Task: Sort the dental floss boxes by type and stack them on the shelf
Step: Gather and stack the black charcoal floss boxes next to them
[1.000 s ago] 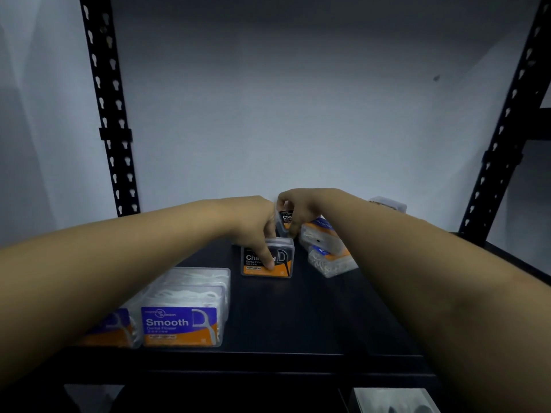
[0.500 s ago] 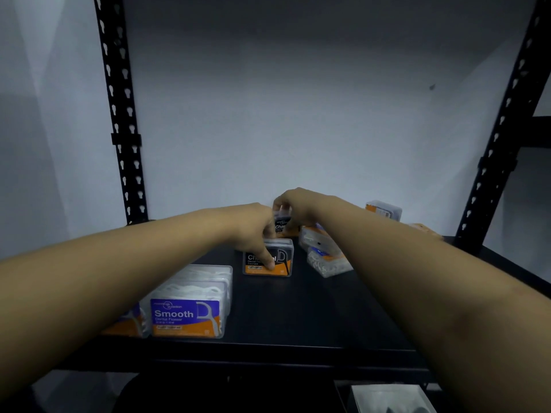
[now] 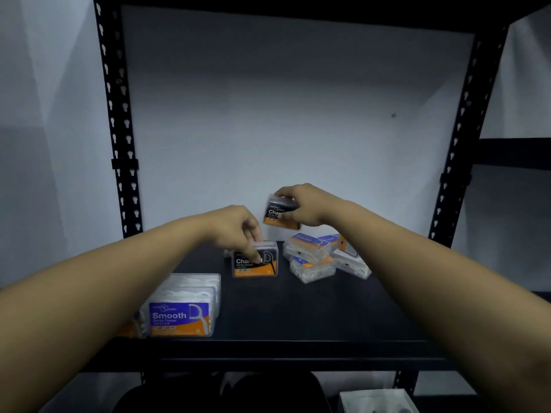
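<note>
A black metal shelf (image 3: pixel 298 317), with a flat matte board and perforated upright posts, took up most of the view against a pale smooth wall (image 3: pixel 268 114). At the shelf's front left corner stood a stack of Smooth boxes (image 3: pixel 185 305), clear rectangular plastic cases with blue and orange labels and white floss picks showing through the lids. Toward the back of the shelf, right of centre, lay a loose tilted heap of clear boxes (image 3: pixel 322 257) with blue and orange labels, leaning on one another. Left of that heap, near the shelf's middle, a black and orange Charcoal box (image 3: pixel 255 260) sat flat on the board; the left hand (image 3: pixel 235 231) reached down to it, fingers bent and fingertips resting on its top. Above the shelf, over the gap between that box and the heap, the right hand (image 3: pixel 304 208) held a second Charcoal box (image 3: pixel 275 214) aloft, fingers and thumb clamped around its clear edges.
</note>
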`<state>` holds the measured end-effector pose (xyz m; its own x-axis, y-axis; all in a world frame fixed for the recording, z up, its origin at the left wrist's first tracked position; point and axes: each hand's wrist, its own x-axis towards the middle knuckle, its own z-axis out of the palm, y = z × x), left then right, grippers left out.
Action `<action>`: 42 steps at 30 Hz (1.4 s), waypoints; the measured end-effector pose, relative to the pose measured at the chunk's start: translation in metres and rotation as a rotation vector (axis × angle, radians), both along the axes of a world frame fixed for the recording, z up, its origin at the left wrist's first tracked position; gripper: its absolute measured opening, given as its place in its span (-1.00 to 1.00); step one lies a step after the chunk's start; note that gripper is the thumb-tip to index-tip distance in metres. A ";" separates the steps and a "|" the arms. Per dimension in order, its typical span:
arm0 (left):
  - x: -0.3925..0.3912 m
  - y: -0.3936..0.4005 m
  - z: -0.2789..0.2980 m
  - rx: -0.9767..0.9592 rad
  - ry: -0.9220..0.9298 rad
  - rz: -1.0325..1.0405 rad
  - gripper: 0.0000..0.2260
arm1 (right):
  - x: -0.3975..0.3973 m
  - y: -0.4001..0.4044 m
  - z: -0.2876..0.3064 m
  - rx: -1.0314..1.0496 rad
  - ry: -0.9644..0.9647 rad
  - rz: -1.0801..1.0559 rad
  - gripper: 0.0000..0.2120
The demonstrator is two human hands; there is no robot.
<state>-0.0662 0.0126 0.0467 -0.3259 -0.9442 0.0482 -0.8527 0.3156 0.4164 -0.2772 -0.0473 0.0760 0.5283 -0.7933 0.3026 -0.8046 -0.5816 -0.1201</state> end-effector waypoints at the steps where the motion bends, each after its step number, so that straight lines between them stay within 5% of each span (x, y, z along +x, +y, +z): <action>1: -0.001 0.005 0.005 -0.042 0.003 -0.002 -0.66 | -0.005 0.008 0.002 -0.005 -0.018 0.005 -0.50; 13: -0.012 0.073 0.022 -0.133 0.043 -0.064 -0.72 | -0.065 0.094 -0.012 0.033 -0.276 0.084 -0.47; 24: -0.023 0.079 -0.014 -0.050 -0.050 -0.116 -0.69 | -0.067 0.132 -0.088 0.138 -0.128 0.088 -0.47; 42: -0.022 0.072 -0.025 -0.021 -0.004 -0.111 -0.69 | -0.066 0.136 -0.108 0.102 -0.169 0.118 -0.47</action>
<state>-0.0879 0.0846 0.0219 -0.4285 -0.9011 0.0661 -0.8138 0.4167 0.4051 -0.3427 0.0886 -0.0320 0.5673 -0.7602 0.3165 -0.6953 -0.6482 -0.3104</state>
